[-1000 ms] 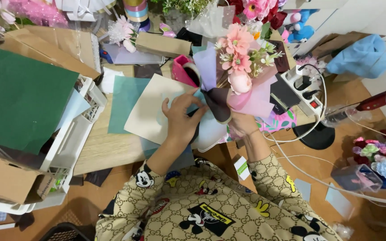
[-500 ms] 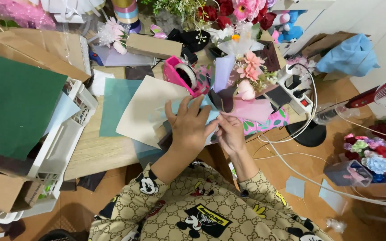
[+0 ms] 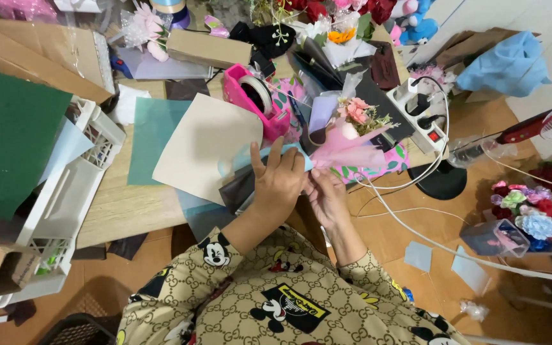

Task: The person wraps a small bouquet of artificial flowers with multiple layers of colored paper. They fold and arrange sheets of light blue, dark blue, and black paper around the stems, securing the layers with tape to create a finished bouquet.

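Pink-wrapped bouquet (image 3: 347, 148) pinched between left hand (image 3: 280, 185), right hand (image 3: 327, 199), palms down

A long brown cardboard box (image 3: 207, 48) lies just behind the pink tape dispenser (image 3: 258, 99). A larger open cardboard box (image 3: 46, 57) sits well to the dispenser's left. No labels, signs or screens show.

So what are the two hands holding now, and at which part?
Both hands, left and right, hold the small pink-wrapped bouquet at its narrow lower end, where the wrapping paper gathers.
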